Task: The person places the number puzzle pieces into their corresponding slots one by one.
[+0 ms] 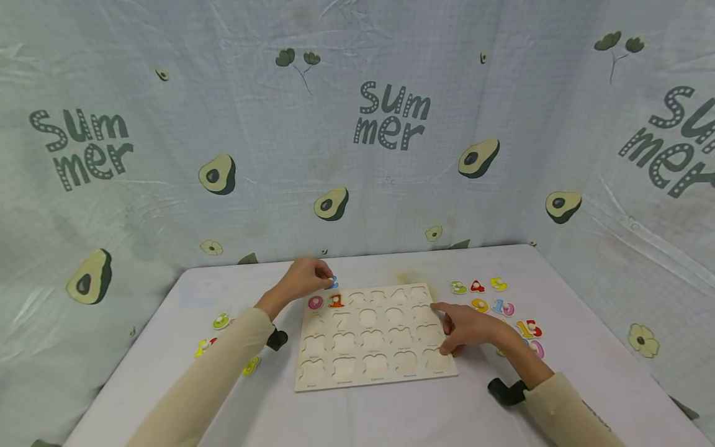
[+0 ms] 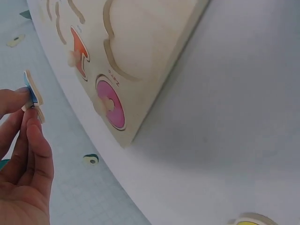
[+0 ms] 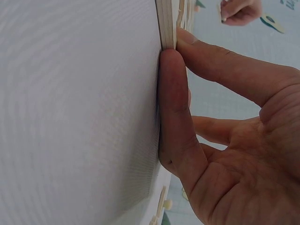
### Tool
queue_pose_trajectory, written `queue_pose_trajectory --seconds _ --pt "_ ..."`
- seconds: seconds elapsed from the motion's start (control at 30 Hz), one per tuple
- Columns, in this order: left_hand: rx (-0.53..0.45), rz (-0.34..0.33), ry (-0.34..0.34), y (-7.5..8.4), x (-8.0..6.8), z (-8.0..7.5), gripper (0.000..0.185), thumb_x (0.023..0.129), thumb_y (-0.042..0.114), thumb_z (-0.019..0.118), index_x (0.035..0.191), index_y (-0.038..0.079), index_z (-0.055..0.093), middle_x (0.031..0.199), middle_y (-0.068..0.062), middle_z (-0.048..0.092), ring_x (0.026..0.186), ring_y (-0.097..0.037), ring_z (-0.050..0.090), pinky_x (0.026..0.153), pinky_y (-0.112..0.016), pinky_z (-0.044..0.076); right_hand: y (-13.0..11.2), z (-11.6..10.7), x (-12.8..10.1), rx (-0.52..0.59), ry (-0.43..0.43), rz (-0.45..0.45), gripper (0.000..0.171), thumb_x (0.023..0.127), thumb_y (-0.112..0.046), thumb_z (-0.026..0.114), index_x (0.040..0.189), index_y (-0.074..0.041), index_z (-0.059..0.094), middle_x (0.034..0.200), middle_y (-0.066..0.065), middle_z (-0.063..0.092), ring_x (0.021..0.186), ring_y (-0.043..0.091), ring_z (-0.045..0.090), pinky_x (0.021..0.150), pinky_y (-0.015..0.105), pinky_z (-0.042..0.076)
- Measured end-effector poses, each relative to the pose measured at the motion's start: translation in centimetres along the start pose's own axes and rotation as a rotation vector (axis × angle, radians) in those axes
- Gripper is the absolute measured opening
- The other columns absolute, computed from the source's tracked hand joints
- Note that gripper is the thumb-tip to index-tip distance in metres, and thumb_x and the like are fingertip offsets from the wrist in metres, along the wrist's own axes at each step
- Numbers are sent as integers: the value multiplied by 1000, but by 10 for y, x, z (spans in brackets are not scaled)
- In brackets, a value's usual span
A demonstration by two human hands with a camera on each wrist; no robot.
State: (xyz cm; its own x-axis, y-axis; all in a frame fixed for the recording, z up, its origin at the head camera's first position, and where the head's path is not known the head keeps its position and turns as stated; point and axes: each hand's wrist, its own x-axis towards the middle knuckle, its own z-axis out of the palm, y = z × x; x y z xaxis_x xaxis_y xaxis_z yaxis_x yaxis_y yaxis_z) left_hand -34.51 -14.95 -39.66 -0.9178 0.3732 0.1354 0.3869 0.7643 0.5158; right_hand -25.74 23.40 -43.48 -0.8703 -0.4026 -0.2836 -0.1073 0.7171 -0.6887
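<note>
Left hand (image 1: 306, 277): thumb and fingertips closed in a tight pinch on a small blue number piece (image 1: 334, 284). Piece sits right at the fingertips, jutting beyond them, seen nearly edge-on from the left wrist; its digit cannot be read there. Held in the air, apart from the wooden board (image 1: 385, 380), by its far left corner, near the seated red 1 (image 1: 336, 301) and pink 0 (image 1: 315, 303).

Right hand (image 1: 468, 326): at the board's right edge, well apart from the blue piece. Thumb and finger nearly together on the edge, one tip on the top face, another against the side; index finger stretched along the rim.

Loose on the table (image 1: 402, 410), right of the board: green 3 (image 1: 458, 287), red 4 (image 1: 477, 286), yellow 5 (image 1: 499, 284), others nearer. More numbers left, partly behind the sleeve (image 1: 206, 379).
</note>
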Motion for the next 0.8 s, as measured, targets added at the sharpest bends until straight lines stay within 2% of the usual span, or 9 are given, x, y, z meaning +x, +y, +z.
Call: queue_pose_trajectory --seconds 0.47,0.8 --pt "-11 58 -42 15 19 25 9 90 14 77 91 5 79 83 -5 77 70 -8 63 67 -24 52 1 0 3 -1 4 2 94 77 -10 89 156 -1 37 91 8 54 69 17 61 68 32 55" --pt "-17 61 -94 22 21 37 7 90 12 76 90 5 78 84 -4 76 72 -10 64 67 -24 53 3 -1 4 -3 6 -1 95 77 -10 89 156 -1 37 91 8 54 68 17 62 68 32 55"
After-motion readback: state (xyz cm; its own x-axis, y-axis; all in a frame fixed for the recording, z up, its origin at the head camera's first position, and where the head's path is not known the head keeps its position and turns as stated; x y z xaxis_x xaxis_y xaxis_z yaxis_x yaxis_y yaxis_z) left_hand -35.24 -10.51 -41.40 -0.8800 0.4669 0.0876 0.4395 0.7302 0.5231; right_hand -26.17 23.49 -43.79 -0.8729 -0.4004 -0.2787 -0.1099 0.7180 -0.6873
